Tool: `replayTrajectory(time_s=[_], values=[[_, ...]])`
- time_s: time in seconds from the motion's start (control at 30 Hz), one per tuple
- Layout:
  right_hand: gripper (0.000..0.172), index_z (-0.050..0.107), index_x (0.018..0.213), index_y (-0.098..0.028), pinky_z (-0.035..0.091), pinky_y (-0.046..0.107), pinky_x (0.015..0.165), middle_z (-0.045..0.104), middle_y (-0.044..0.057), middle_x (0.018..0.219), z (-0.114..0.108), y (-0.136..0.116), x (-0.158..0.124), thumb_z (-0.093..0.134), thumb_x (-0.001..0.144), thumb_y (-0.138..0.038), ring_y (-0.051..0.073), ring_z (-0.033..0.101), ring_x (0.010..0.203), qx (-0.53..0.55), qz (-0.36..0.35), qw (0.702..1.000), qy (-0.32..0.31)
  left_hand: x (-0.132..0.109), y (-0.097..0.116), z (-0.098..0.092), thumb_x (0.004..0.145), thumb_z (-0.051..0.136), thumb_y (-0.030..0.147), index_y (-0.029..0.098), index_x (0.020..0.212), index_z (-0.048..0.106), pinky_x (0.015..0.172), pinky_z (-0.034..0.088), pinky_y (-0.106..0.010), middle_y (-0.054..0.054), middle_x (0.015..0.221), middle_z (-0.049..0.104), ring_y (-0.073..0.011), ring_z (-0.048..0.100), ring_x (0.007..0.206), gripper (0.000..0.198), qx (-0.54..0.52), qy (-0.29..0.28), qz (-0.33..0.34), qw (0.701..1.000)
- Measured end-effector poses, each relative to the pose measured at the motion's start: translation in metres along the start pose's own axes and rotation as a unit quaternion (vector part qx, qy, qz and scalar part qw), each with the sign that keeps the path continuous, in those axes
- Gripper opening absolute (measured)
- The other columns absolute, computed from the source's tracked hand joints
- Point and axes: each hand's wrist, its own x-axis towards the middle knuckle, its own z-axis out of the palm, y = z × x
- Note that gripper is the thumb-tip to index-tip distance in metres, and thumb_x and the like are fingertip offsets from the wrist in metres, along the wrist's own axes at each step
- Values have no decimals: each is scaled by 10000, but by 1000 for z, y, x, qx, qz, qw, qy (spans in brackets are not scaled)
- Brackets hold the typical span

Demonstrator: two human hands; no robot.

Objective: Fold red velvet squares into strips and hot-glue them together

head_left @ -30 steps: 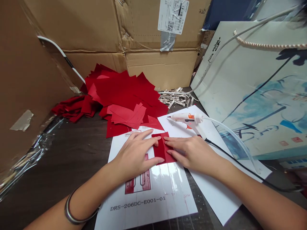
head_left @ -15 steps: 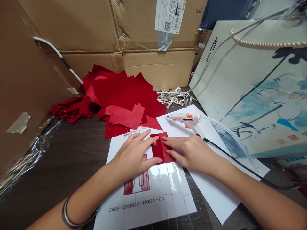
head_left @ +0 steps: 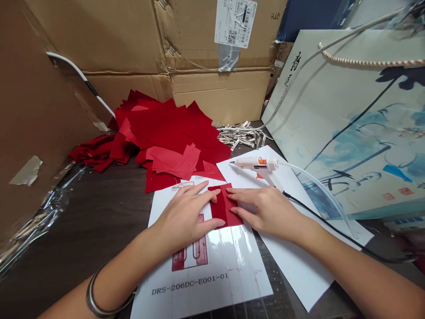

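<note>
A small red fabric piece (head_left: 224, 207) lies on a white printed sheet (head_left: 212, 266) marked DRS-206DC-E001-01. My left hand (head_left: 186, 217) lies flat on the sheet, fingers stretched out, with its fingertips and thumb pressing the piece's left edge. My right hand (head_left: 262, 208) lies flat too, its fingers pressing the piece's right side. Both hands are open and hold the piece down. A white hot glue gun (head_left: 259, 166) lies just beyond my right hand on a second white sheet (head_left: 292, 261).
A heap of red fabric pieces (head_left: 166, 133) lies behind the sheet. A pile of metal hair clips (head_left: 244, 133) sits by the cardboard boxes (head_left: 149, 44). A painted paper bag (head_left: 358, 124) stands at right. The glue gun's black cord (head_left: 332, 228) runs to the right.
Almost nothing differs. Both hands stay pressed on the red piece; my right fingers have shifted very slightly on it. The view has drifted a little.
</note>
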Motion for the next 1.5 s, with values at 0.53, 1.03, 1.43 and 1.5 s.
replayTrajectory(time_s=[0.53,1.03,1.43,1.5], values=[[338,672,1212,-197,531,416,958,673,29,1214,0,-1,2,534,912,-271,238,670,1073,1,-2,1000,-22,1,2,-1,817,660,514,193,1216,608,1060,353,-536,-155,1386,534,-363,440,1313,515,-5,4,21,1000],[357,649,1244,-213,503,401,1011,656,-3,1250,0,0,1,509,920,-264,216,650,1112,7,1,999,-37,1,4,0,904,568,472,127,1256,571,1035,378,-507,-171,1370,550,-330,438,1326,493,102,17,96,990],[286,701,1114,-184,523,289,921,700,13,1179,4,-5,1,519,893,-174,166,672,1046,79,-85,993,14,0,2,4,888,610,469,137,1246,507,1072,325,-510,-128,1314,606,-287,561,1205,499,63,23,103,992],[302,697,1093,-184,524,264,867,698,13,1177,6,-9,1,493,879,-125,154,672,1026,102,-110,989,9,0,2,4,874,629,466,159,1211,506,1088,312,-508,-111,1299,616,-274,585,1174,473,32,20,85,996]])
